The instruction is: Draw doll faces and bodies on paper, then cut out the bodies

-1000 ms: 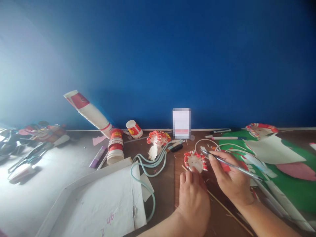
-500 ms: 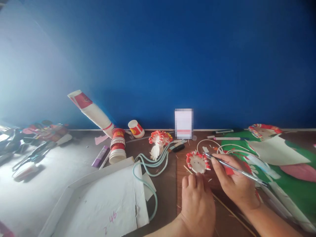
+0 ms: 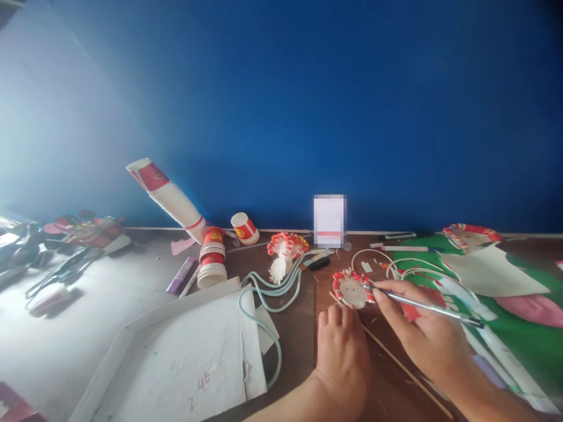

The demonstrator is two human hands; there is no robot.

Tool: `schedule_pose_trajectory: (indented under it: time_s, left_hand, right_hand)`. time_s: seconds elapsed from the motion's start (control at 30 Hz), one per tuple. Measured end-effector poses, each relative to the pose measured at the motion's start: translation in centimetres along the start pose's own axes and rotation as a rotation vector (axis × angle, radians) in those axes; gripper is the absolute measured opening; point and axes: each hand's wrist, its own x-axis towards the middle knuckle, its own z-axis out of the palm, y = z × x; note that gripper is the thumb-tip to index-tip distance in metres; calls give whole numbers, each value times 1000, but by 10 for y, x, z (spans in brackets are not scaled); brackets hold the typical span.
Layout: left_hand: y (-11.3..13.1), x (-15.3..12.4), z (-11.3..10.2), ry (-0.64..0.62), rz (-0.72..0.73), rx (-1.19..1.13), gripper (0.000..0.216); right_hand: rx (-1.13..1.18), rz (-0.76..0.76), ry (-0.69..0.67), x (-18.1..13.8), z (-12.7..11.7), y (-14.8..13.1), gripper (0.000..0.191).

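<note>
My right hand (image 3: 431, 325) grips a clear-barrelled pen (image 3: 426, 305), its tip at the right rim of a small cut paper cup (image 3: 352, 293). Red-and-white strips curl around that cup's rim, and small dark dots mark its pale centre. Just below the cup, my left hand (image 3: 343, 351) is closed with its back toward me. Its fingertips are hidden, so what they hold cannot be made out. A thin wooden stick (image 3: 407, 366) passes beneath this hand, one end poking out near the cup.
Behind lie another curled paper cup (image 3: 285, 249), a pale blue cord (image 3: 281, 308) and a single cup (image 3: 244, 228). Stacked cups (image 3: 169, 202) lean against the blue wall. A white box lid (image 3: 176, 363) is at left; markers (image 3: 407, 248) and green paper (image 3: 528, 346) are at right.
The pen tip has moved down a little along the cup's right rim. My left hand has shifted slightly left and away from the cup's lower edge.
</note>
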Motion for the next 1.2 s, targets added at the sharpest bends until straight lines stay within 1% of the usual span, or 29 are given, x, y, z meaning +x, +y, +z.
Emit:
schedule_pose_trajectory:
  time_s: [0.07, 0.13, 0.2, 0.27, 0.43, 0.57, 0.67, 0.83, 1.0, 1.2]
  left_hand:
    - [0, 0, 1, 14, 1, 5, 30]
    - [0, 0, 1, 17, 2, 6, 31]
    - [0, 0, 2, 24, 4, -7, 32]
    - [0, 0, 2, 31, -1, -31, 32]
    - [-2, 2, 1, -22, 20, -73, 28]
    - [-3, 2, 1, -64, 36, -92, 33]
    - [-2, 2, 2, -89, 36, -80, 33]
    - [0, 2, 5, -56, -1, -83, 31]
    - [0, 2, 3, -43, 10, -86, 32]
    - [1, 3, -1, -61, 28, -66, 30]
  right_hand:
    - [-29, -11, -45, -4, 4, -1, 18]
    - [-76, -22, -56, -11, 11, 1, 18]
    - [-129, -42, -20, -19, 19, 7, 20]
    - [-171, -92, 28, -26, 24, 14, 22]
    - [-211, -141, 17, -30, 28, 23, 22]
    - [-213, -198, 8, -28, 29, 23, 22]
    - [-247, -194, 12, -28, 30, 24, 22]
    - [-234, -162, -26, -30, 33, 25, 21]
    - [-196, -164, -64, -30, 34, 24, 21]
    - [-191, -138, -97, -31, 34, 26, 25]
